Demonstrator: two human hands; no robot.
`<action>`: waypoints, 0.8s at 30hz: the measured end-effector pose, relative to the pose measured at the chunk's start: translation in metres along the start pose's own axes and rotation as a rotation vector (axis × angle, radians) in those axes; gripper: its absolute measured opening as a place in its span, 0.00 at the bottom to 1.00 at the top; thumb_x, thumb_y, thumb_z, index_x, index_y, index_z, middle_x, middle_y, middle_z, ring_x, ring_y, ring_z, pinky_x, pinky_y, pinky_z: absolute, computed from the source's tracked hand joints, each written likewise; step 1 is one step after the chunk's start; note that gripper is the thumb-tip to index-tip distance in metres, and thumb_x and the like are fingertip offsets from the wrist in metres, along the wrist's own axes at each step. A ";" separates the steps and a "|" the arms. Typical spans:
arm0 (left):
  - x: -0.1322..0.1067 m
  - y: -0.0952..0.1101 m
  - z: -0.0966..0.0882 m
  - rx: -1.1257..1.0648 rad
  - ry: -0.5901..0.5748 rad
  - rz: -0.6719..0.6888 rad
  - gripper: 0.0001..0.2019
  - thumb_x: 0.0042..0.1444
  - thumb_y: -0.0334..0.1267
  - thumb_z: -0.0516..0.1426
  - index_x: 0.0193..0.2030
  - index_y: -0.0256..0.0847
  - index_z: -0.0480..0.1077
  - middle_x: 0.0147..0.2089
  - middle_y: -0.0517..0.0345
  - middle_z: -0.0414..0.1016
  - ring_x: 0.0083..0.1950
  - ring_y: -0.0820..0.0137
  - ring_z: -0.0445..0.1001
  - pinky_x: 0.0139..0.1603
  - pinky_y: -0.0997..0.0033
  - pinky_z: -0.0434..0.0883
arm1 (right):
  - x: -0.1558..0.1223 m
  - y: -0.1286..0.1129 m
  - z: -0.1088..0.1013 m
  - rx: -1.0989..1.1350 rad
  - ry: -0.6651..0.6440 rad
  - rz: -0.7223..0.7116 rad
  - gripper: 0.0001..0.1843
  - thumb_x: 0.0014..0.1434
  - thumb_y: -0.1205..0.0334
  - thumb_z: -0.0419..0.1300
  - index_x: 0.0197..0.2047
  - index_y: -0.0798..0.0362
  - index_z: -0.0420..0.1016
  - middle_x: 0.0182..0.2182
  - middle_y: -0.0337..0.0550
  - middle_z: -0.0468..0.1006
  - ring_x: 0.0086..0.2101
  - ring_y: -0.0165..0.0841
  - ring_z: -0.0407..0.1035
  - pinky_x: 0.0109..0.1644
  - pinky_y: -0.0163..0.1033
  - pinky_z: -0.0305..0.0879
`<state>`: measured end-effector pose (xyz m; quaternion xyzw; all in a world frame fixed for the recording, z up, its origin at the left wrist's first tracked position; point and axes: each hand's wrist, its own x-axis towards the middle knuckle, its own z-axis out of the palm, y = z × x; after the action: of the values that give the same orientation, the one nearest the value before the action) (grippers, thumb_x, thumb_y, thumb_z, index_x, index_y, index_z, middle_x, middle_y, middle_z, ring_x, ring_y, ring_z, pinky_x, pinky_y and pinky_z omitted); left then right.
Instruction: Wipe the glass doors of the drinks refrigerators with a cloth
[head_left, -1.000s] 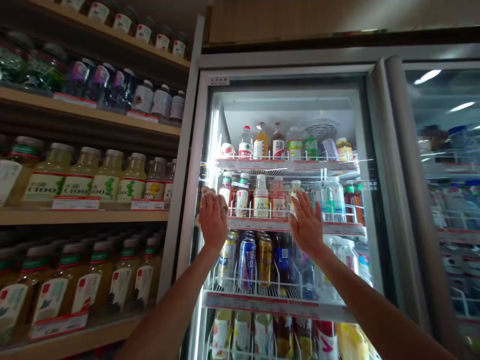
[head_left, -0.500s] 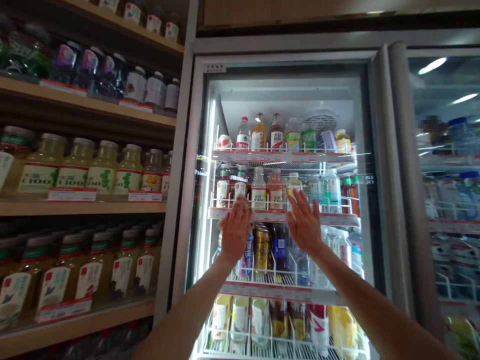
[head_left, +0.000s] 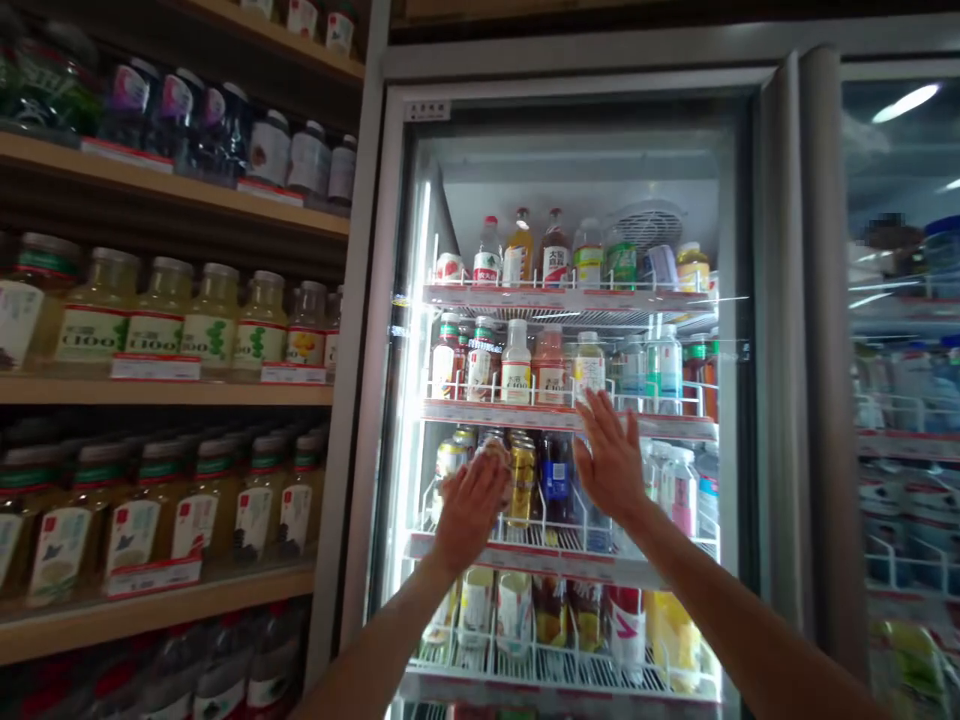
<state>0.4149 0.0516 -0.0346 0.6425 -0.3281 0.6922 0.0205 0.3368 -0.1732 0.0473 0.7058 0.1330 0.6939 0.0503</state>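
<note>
A glass cooler door [head_left: 600, 165] stands in front of me, with lit shelves of drinks behind it. My left hand [head_left: 474, 498] presses a crumpled, light-coloured cloth [head_left: 493, 446] against the glass, level with the third shelf of cans. Most of the cloth is hidden under the fingers. To the right, my right hand [head_left: 611, 455] is held up with its fingers spread, apparently flat on the glass, just below the second shelf. It holds nothing. A gold can [head_left: 521, 482] shows through the door between the two hands.
Wooden shelves [head_left: 172, 393] with rows of bottles [head_left: 196, 318] run along the left. The cooler's metal frame [head_left: 776, 300] stands at the right, beside a second glass door [head_left: 900, 400] with more drinks behind it.
My left hand has moved down the glass with the cloth, from the second shelf to the third. My right hand keeps about the same place. The view has shifted slightly.
</note>
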 end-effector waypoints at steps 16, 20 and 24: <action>-0.069 0.007 -0.014 -0.030 -0.211 0.310 0.21 0.61 0.32 0.48 0.61 0.41 0.59 0.68 0.53 0.52 0.70 0.65 0.46 0.66 0.59 0.52 | -0.038 -0.023 -0.001 0.049 -0.089 -0.025 0.30 0.63 0.63 0.44 0.67 0.50 0.42 0.63 0.47 0.56 0.64 0.35 0.45 0.67 0.51 0.39; -0.041 -0.001 -0.007 0.038 -0.067 0.005 0.21 0.60 0.32 0.49 0.60 0.34 0.60 0.66 0.46 0.57 0.71 0.60 0.41 0.65 0.54 0.53 | -0.038 -0.015 -0.005 0.045 -0.078 0.007 0.30 0.63 0.63 0.45 0.67 0.49 0.43 0.64 0.46 0.54 0.65 0.35 0.45 0.67 0.50 0.39; -0.031 0.015 -0.005 -0.093 -0.171 0.382 0.21 0.60 0.33 0.48 0.60 0.43 0.60 0.68 0.57 0.53 0.71 0.65 0.43 0.67 0.58 0.52 | -0.050 -0.006 -0.008 0.023 -0.103 -0.024 0.30 0.63 0.63 0.46 0.67 0.50 0.44 0.64 0.46 0.55 0.65 0.34 0.45 0.68 0.49 0.37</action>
<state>0.4094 0.0544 -0.0691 0.6234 -0.4760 0.6106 -0.1092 0.3281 -0.1813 -0.0020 0.7394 0.1465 0.6546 0.0573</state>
